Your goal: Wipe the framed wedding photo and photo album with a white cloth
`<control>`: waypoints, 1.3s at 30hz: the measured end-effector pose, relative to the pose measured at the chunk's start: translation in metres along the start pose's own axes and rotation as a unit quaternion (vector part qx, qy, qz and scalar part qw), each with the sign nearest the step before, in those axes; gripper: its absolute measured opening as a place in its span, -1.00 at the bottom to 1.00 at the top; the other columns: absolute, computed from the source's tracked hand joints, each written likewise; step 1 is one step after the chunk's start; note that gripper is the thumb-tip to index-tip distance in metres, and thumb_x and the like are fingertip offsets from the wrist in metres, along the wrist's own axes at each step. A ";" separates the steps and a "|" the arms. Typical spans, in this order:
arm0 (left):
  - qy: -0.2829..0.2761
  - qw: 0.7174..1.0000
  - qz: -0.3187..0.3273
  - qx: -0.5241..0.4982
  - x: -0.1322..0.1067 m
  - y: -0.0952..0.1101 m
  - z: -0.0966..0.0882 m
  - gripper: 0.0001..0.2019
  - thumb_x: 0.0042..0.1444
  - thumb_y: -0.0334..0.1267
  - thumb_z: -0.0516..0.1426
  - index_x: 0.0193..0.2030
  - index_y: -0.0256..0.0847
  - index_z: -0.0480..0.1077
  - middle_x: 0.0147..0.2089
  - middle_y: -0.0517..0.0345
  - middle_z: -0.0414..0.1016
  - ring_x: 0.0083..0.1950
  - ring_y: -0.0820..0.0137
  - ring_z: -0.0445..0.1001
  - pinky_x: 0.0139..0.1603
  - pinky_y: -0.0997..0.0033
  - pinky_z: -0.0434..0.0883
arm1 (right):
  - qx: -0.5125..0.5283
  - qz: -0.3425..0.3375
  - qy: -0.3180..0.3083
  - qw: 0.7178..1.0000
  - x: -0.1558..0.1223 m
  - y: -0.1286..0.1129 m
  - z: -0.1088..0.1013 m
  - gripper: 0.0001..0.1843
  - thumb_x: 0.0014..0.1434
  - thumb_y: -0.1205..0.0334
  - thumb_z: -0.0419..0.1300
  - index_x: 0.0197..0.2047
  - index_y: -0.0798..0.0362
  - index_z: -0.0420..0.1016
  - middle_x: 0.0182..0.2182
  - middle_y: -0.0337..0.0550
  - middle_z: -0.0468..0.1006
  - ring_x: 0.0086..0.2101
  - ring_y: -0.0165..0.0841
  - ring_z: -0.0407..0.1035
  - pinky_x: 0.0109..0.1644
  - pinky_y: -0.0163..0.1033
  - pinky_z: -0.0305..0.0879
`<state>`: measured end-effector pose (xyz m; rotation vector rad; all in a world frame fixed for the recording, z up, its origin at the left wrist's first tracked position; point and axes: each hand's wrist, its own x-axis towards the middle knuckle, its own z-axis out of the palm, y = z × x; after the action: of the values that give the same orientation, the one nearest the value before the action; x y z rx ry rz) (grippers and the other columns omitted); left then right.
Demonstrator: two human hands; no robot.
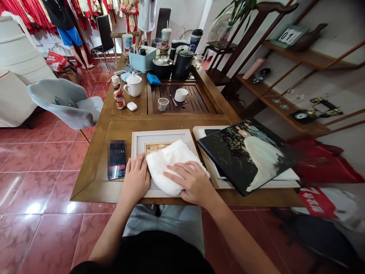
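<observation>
A white picture frame (159, 137) lies flat near the front edge of a wooden table (99, 152). A white folded cloth (168, 161) rests on the frame's glass. My right hand (192, 182) lies flat on the cloth with its fingers spread. My left hand (137, 178) rests on the frame's left side, fingers together and laid flat against the frame beside the cloth. A black phone (117, 159) lies just left of the frame.
A dark photo album (245, 152) lies over another white frame (273, 183) to the right. Farther back stand a bottle (118, 92), white teapot (133, 84), tea tray (196, 101), cups and kettle (182, 62). A grey chair (65, 101) stands left; shelves (285, 102) right. People stand in the background.
</observation>
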<state>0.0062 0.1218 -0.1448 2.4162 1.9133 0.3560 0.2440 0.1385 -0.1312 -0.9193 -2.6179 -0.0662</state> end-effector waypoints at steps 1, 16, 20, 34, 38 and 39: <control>0.001 1.000 -0.001 -0.001 0.000 0.000 0.000 -0.53 0.38 -0.39 -0.10 0.37 -0.29 0.29 0.46 -0.10 0.28 0.47 0.15 0.24 0.49 -0.10 0.15 | -0.006 0.001 0.001 1.000 0.000 0.001 0.000 -0.39 0.04 0.38 0.14 0.20 -0.02 0.52 0.15 -0.04 0.57 0.05 -0.09 0.37 0.12 0.06 0.08; -0.001 1.000 -0.008 -0.010 0.000 0.000 0.001 -0.51 0.39 -0.38 -0.13 0.41 -0.29 0.23 0.46 -0.10 0.27 0.47 0.15 0.24 0.49 -0.10 0.13 | -0.060 0.015 -0.006 0.998 0.005 0.007 -0.001 -0.41 0.05 0.39 0.17 0.18 0.02 0.53 0.13 0.01 0.57 0.04 -0.08 0.36 0.11 0.06 0.09; -0.007 1.000 -0.004 -0.013 0.000 0.001 -0.001 -0.53 0.39 -0.39 -0.12 0.38 -0.30 0.26 0.46 -0.10 0.27 0.47 0.16 0.23 0.50 -0.09 0.13 | -0.030 -0.009 -0.013 0.999 0.005 0.002 0.000 -0.38 0.03 0.38 0.17 0.20 0.00 0.51 0.15 0.00 0.56 0.05 -0.07 0.36 0.13 0.08 0.07; 0.007 1.000 -0.003 -0.005 0.000 0.001 -0.002 -0.55 0.36 -0.40 -0.09 0.34 -0.26 0.30 0.42 -0.14 0.32 0.46 0.14 0.25 0.49 -0.09 0.13 | -0.039 0.004 -0.052 0.998 0.060 0.021 -0.013 -0.46 0.26 0.34 0.12 0.30 0.02 0.41 0.19 0.05 0.51 0.08 -0.08 0.34 0.11 0.03 0.09; 0.002 1.000 -0.003 0.008 0.000 0.001 -0.002 -0.60 0.34 -0.41 -0.06 0.23 -0.27 0.39 0.31 -0.19 0.43 0.43 0.09 0.30 0.49 -0.11 0.13 | -0.061 -0.037 -0.075 0.995 0.093 0.015 -0.006 -0.47 0.31 0.36 0.09 0.33 0.01 0.36 0.21 0.04 0.49 0.08 -0.09 0.35 0.09 0.01 0.09; 0.003 1.000 -0.001 0.010 0.000 0.000 -0.002 -0.61 0.33 -0.41 -0.06 0.23 -0.28 0.39 0.30 -0.19 0.44 0.42 0.08 0.31 0.48 -0.11 0.14 | -0.066 -0.042 -0.083 0.993 0.098 0.014 -0.004 -0.47 0.31 0.36 0.08 0.33 0.01 0.35 0.21 0.05 0.49 0.08 -0.09 0.35 0.09 0.00 0.10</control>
<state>0.0062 0.1216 -0.1425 2.4268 1.9310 0.3460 0.1827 0.2073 -0.0939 -0.8921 -2.8358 -0.1929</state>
